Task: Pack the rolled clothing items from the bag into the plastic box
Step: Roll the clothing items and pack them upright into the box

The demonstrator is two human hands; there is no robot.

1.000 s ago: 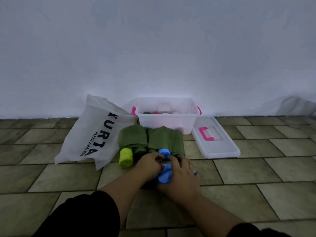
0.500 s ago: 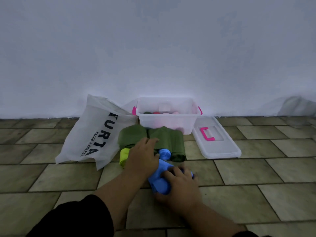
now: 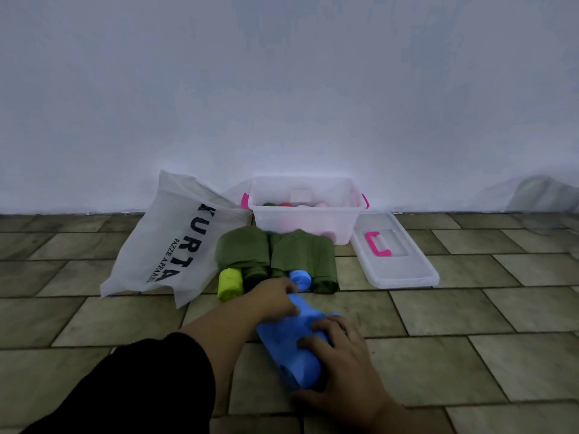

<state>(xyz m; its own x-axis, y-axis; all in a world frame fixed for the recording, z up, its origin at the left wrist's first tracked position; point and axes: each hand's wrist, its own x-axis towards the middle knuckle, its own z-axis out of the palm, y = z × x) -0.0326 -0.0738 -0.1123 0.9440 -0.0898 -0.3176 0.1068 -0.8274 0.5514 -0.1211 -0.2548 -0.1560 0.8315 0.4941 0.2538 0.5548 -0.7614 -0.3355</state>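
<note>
While our right hand cups the near end of the large blue roll on the tiled floor, our left hand grips its far end, so both hands are closed on it. It looks soft and light and may unroll, so we judge a hold at both ends best. Beyond lie 2 green rolls, a yellow-green roll and a small blue roll, then the white bag and the partly filled plastic box at the wall, its lid beside it.
</note>
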